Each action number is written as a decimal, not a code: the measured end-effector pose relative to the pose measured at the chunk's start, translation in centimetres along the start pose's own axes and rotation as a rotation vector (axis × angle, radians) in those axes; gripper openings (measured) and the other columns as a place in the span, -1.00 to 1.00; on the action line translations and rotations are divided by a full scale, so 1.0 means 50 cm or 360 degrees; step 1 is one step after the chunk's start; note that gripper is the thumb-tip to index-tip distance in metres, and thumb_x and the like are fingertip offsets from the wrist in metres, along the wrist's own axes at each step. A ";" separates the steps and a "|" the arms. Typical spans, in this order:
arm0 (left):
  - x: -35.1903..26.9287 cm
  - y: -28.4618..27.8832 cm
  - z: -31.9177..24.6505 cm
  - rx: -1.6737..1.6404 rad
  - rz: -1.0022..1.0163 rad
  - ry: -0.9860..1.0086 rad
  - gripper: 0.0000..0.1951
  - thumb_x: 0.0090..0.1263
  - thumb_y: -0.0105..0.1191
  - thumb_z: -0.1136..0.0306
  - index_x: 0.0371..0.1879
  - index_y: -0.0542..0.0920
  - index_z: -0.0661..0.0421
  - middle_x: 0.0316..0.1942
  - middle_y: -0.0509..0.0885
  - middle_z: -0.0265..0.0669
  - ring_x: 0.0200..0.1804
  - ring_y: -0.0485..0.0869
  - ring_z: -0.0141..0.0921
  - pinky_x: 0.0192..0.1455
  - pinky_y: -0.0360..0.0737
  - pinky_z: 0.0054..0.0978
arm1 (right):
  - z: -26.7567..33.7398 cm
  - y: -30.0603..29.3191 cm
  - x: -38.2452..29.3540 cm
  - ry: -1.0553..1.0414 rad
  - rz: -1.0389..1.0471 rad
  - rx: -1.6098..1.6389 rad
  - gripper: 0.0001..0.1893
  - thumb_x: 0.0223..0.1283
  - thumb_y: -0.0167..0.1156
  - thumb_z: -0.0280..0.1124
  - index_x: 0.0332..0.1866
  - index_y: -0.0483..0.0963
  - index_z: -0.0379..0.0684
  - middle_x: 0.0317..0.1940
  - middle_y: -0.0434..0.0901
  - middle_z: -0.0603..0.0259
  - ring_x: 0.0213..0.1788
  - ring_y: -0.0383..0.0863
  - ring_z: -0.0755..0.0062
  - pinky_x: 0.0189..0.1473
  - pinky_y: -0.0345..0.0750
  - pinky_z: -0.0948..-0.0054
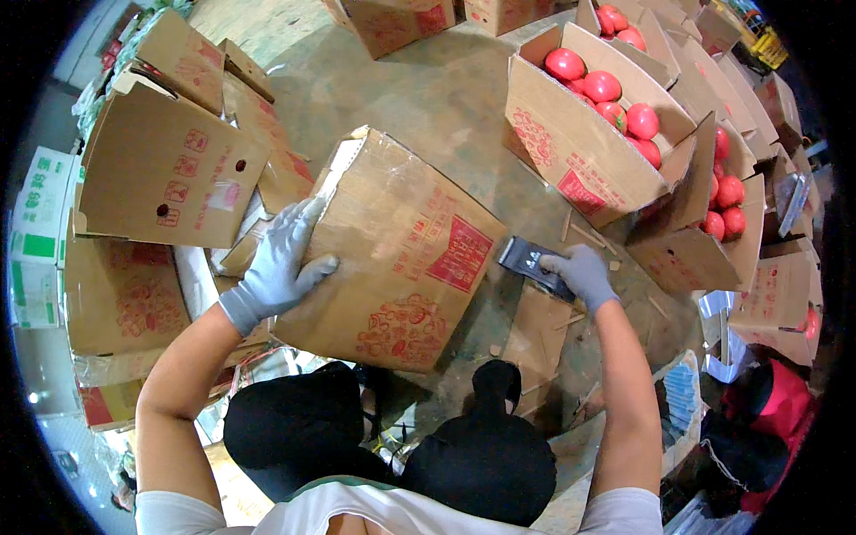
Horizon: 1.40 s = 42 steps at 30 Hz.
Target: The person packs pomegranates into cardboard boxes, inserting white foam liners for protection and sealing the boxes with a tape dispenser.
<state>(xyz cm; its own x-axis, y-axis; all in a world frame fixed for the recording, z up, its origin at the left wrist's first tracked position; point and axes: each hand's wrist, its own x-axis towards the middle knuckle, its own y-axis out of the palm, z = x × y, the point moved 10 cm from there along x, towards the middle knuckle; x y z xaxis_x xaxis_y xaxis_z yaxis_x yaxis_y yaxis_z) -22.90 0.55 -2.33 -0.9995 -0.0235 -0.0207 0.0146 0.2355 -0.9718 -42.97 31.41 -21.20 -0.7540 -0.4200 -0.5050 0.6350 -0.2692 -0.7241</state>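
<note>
A brown cardboard box (401, 254) with red print sits tilted before my knees. My left hand (281, 257), in a grey glove, grips its left edge, thumb on the printed face. Clear tape shines along the box's far edge, where a white strip (344, 164) shows. In my gloved right hand (585, 274) is a black handheld tape dispenser (531, 262), its metal-edged end close to the box's right side. Whether that end touches the box I cannot tell. My fingers hide part of the dispenser.
Open cartons of tomatoes (602, 87) stand at the right, one carton (699, 207) nearer me. Used cardboard boxes (174, 160) are stacked at the left. Cardboard scraps (535, 334) lie on the floor (414, 100). Low at the right is a red bag (786, 401).
</note>
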 end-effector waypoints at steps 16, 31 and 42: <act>0.012 0.005 -0.059 -0.0198 -0.0080 0.0101 -0.35 0.19 0.05 0.27 0.23 0.17 0.30 0.17 0.30 0.14 0.21 0.30 0.00 0.28 0.20 -0.24 | 0.041 0.036 0.074 -0.0235 -0.0217 -0.0141 -0.43 0.13 -0.13 0.05 -0.38 0.55 -0.34 -0.29 0.53 -0.23 -0.21 0.55 -0.11 -0.12 0.46 0.13; -0.005 0.015 0.002 -0.0440 0.0133 -0.0273 -0.35 0.22 -0.01 0.32 0.29 0.12 0.26 0.12 0.39 0.06 0.22 0.34 -0.11 0.29 0.18 -0.32 | 0.154 0.062 0.046 -0.0101 -0.0382 0.0021 -0.55 0.15 -0.25 -0.16 -0.36 0.57 -0.22 -0.28 0.57 -0.05 -0.21 0.58 -0.06 -0.13 0.48 0.07; 0.032 0.053 -0.204 -0.0225 -0.0066 0.0026 -0.27 0.20 0.06 0.17 0.27 0.09 0.29 0.26 0.13 0.14 0.32 0.09 0.03 0.37 0.00 -0.16 | -0.083 0.030 -0.025 0.0113 -0.0715 0.2217 -0.61 0.27 -0.11 -0.10 -0.22 0.51 -0.24 -0.38 0.55 0.34 -0.38 0.54 0.55 -0.31 0.48 0.49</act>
<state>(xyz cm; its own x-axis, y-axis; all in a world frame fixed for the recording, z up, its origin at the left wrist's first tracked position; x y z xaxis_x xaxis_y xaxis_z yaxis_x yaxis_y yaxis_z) -24.76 11.04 -2.56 -0.9995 -0.0207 0.0238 -0.0298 0.3691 -0.9289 -41.78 35.13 -23.60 -0.9084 -0.0449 -0.4156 -0.0362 -0.9821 0.1851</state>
